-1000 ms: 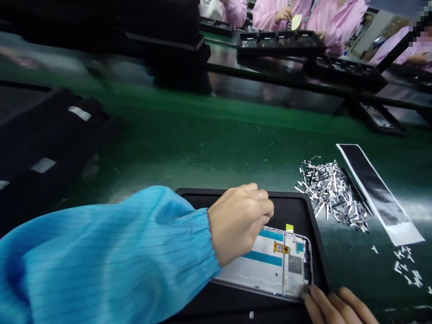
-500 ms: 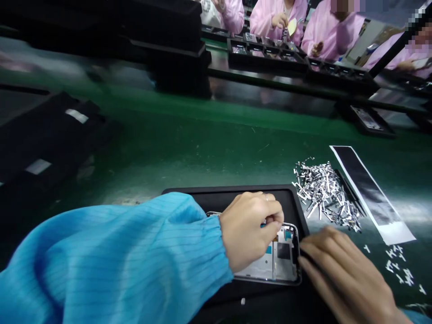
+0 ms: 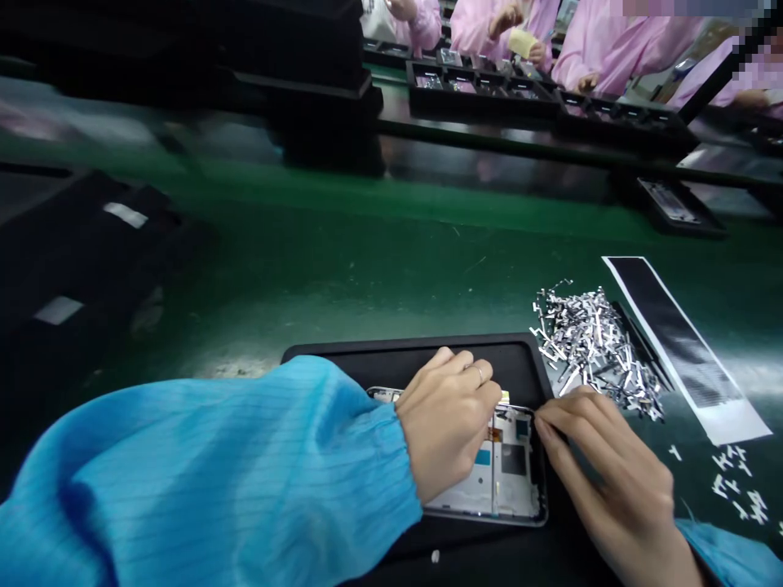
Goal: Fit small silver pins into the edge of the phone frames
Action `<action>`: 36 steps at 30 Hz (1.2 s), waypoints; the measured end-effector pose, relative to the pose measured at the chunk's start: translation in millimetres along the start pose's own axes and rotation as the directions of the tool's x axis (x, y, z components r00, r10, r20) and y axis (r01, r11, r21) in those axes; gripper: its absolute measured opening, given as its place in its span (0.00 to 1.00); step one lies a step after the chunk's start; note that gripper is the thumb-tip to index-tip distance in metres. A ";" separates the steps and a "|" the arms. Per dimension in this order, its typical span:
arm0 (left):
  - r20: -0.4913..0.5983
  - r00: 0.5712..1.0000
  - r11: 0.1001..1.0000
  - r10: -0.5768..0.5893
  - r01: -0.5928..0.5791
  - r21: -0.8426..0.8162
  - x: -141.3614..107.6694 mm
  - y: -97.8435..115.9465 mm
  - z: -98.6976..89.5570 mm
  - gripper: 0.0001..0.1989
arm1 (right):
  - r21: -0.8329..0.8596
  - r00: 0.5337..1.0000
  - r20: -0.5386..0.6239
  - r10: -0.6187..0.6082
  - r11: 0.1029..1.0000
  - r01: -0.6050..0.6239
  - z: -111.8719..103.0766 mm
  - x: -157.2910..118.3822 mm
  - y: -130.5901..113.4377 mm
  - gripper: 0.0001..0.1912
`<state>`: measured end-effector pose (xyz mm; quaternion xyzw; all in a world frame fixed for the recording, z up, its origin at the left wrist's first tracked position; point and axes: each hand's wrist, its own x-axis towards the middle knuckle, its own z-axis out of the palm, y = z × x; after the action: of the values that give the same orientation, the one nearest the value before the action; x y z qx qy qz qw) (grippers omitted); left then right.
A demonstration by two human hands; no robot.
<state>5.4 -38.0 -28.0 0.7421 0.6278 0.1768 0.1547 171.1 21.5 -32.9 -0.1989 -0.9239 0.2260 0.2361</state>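
Both hands work on a phone frame in a black tray.

The left hand (image 3: 449,424) presses down on the frame (image 3: 510,481), fingers curled over its top edge; the right hand (image 3: 603,456) pinches at the frame's right side. The tray (image 3: 379,363) sits on a green table (image 3: 367,261), metal clips (image 3: 590,342) piled just beside it.

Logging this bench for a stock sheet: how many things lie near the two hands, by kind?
Phone frame: 1
Black tray: 1
Heap of small metal parts: 1
Black-and-white strip: 1
Total: 4
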 end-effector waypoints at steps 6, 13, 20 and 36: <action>-0.023 0.998 0.992 -0.053 0.050 -0.113 1.6 -1.0 0.3 0.10 | -0.123 0.997 0.034 -0.076 0.989 0.079 2.5 -4.1 -3.3 0.12; 0.340 0.876 0.399 -0.343 0.464 -0.791 13.5 2.9 -18.2 0.05 | 0.066 0.997 -0.019 0.072 0.995 -0.070 3.5 -0.5 1.3 0.09; 0.489 0.795 0.192 -0.359 0.576 -0.795 19.4 5.7 -19.2 0.05 | 0.121 0.996 -0.003 0.085 0.989 -0.084 4.4 -0.5 5.1 0.08; -0.063 0.998 0.985 -0.029 0.018 -0.169 6.3 -3.0 -4.0 0.08 | 0.007 0.994 -0.108 -0.023 1.000 0.024 1.5 0.5 1.3 0.09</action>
<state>1.9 -31.2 -25.3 0.7128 0.6239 0.2516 0.1981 170.2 22.3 -34.5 -0.1990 -0.9111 0.2159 0.2892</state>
